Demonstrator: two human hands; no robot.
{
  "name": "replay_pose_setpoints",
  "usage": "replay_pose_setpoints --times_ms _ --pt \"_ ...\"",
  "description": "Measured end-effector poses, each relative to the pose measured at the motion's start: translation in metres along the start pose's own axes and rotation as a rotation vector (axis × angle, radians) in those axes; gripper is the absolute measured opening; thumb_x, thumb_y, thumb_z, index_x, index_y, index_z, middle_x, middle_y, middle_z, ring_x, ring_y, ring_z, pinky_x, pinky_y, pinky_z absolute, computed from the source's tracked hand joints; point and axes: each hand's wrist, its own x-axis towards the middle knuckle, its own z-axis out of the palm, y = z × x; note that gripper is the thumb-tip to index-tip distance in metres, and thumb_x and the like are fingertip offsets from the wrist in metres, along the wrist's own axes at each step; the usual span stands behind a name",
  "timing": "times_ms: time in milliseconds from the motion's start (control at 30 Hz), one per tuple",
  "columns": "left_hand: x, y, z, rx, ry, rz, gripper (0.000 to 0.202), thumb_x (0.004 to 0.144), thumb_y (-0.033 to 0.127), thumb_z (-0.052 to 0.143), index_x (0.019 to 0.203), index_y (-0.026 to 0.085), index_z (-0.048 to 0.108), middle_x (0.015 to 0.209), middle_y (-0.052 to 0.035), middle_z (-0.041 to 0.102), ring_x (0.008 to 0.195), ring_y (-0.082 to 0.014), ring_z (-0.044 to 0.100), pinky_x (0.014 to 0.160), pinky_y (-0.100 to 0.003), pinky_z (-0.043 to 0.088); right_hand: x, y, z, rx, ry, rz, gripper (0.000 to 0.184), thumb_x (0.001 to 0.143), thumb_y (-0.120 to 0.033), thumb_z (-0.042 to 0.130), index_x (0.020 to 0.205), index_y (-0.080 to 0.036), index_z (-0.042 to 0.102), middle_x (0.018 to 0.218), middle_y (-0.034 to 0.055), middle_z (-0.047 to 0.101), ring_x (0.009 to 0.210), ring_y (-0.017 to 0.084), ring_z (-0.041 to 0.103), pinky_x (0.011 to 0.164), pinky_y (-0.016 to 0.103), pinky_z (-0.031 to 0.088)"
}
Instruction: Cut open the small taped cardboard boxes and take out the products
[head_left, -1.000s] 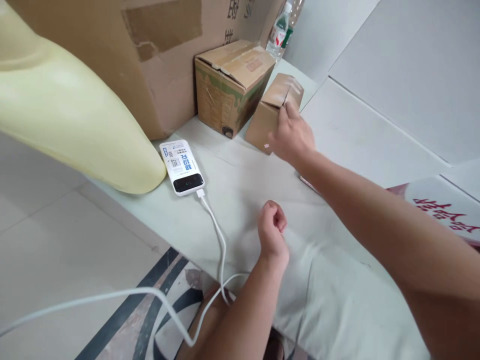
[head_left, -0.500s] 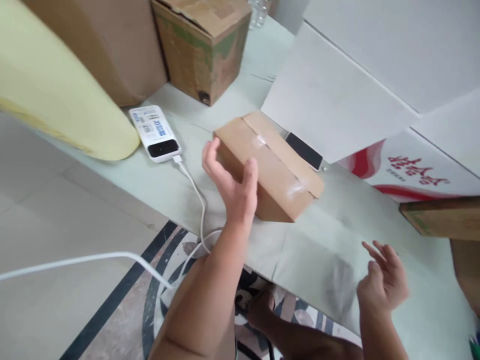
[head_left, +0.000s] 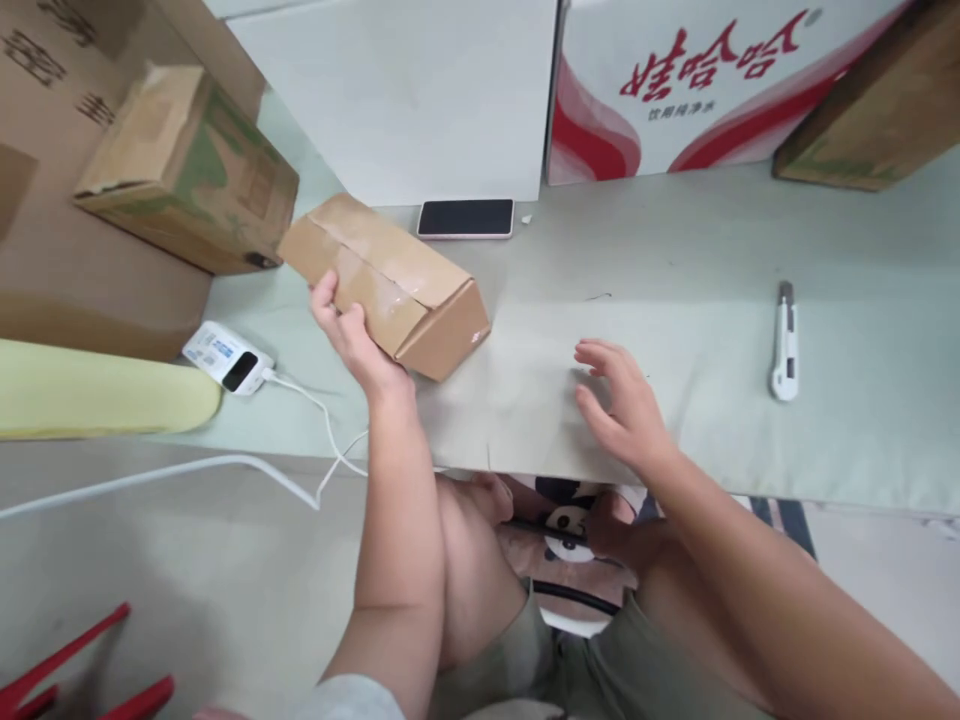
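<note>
A small brown cardboard box (head_left: 390, 270) is at the left-middle of the table, set at a slant, with clear tape along its top seam. My left hand (head_left: 356, 335) grips its near long side, the thumb and fingertips showing along that face. Whether the box's underside rests fully on the table is hidden. To the right of the box, my right hand (head_left: 622, 405) hovers over the table with fingers apart and nothing in it. Farther right lies a white utility knife (head_left: 785, 345), apart from both hands.
Behind the box lies a dark-screened phone (head_left: 465, 218) by large white cartons (head_left: 420, 100). A worn carton (head_left: 195, 180) stands at the back left. A white power bank (head_left: 227, 357) with a cable (head_left: 326, 420) and a yellow rounded object (head_left: 105, 390) are at the left.
The view has turned to the right, bringing the utility knife into sight. My right hand has come nearer the box and opened out. My left hand stays at the box.
</note>
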Motion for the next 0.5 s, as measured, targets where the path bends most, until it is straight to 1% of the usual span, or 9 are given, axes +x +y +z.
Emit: replay_pose_setpoints --times_ms 67,133,200,267,333,400,433,500 --pt "-0.009 0.005 0.013 -0.036 0.002 -0.004 0.041 0.098 0.051 0.046 0.129 0.025 0.050 0.150 -0.0053 0.051 0.141 -0.0287 0.049 0.118 -0.048 0.042 0.007 0.001 0.004 0.021 -0.001 0.025 0.042 0.089 -0.025 0.054 0.131 -0.025 0.056 0.137 0.0163 0.062 0.122 0.029 0.066 0.098 0.053 0.059" --pt "-0.019 0.011 0.025 -0.024 -0.075 -0.045 0.047 0.093 0.060 0.052 0.126 0.027 0.054 0.147 -0.0047 0.055 0.138 -0.0286 0.052 0.115 -0.046 0.045 0.013 0.002 0.007 0.054 0.004 0.065 0.044 0.089 -0.029 0.055 0.133 -0.024 0.055 0.139 0.0174 0.061 0.121 0.029 0.066 0.099 0.053 0.058" --pt "-0.032 0.019 0.037 -0.013 -0.162 -0.083 0.052 0.089 0.066 0.055 0.125 0.028 0.055 0.145 -0.0052 0.057 0.135 -0.0291 0.055 0.112 -0.045 0.048 0.017 0.001 0.008 0.118 0.005 0.112 0.047 0.091 -0.038 0.054 0.136 -0.023 0.052 0.142 0.0186 0.059 0.123 0.031 0.065 0.103 0.055 0.056" --pt "-0.052 0.028 0.049 0.001 -0.245 -0.089 0.054 0.089 0.066 0.052 0.127 0.028 0.055 0.144 -0.0063 0.057 0.136 -0.0295 0.054 0.112 -0.045 0.048 0.019 -0.005 0.004 0.213 0.005 0.149 0.053 0.096 -0.051 0.049 0.140 -0.023 0.050 0.144 0.0186 0.059 0.129 0.032 0.063 0.107 0.056 0.053" --pt "-0.079 0.040 0.058 0.035 -0.317 -0.044 0.051 0.093 0.062 0.047 0.130 0.028 0.054 0.147 -0.0074 0.054 0.143 -0.0293 0.049 0.116 -0.046 0.044 0.016 -0.014 -0.004 0.314 0.033 0.153 0.062 0.097 -0.066 0.043 0.141 -0.022 0.050 0.144 0.0175 0.061 0.132 0.032 0.061 0.110 0.055 0.051" --pt "-0.109 0.054 0.064 0.095 -0.356 0.040 0.046 0.097 0.056 0.042 0.131 0.028 0.054 0.149 -0.0080 0.051 0.149 -0.0290 0.042 0.122 -0.047 0.038 0.012 -0.022 -0.016 0.397 0.111 0.152 0.073 0.093 -0.078 0.042 0.138 -0.022 0.053 0.140 0.0161 0.064 0.130 0.032 0.062 0.110 0.052 0.052" --pt "-0.124 0.062 0.066 0.151 -0.385 0.091 0.044 0.099 0.053 0.040 0.132 0.027 0.054 0.150 -0.0083 0.050 0.151 -0.0291 0.039 0.124 -0.048 0.034 0.008 -0.024 -0.023 0.429 0.156 0.165 0.076 0.091 -0.082 0.042 0.135 -0.022 0.056 0.137 0.0150 0.066 0.127 0.032 0.063 0.108 0.050 0.054" --pt "-0.151 0.077 0.069 0.232 -0.456 0.199 0.043 0.099 0.050 0.042 0.132 0.026 0.055 0.151 -0.0099 0.047 0.154 -0.0315 0.034 0.126 -0.052 0.030 0.001 -0.023 -0.037 0.470 0.221 0.220 0.075 0.088 -0.085 0.046 0.128 -0.024 0.060 0.131 0.0119 0.070 0.121 0.031 0.067 0.102 0.048 0.057"
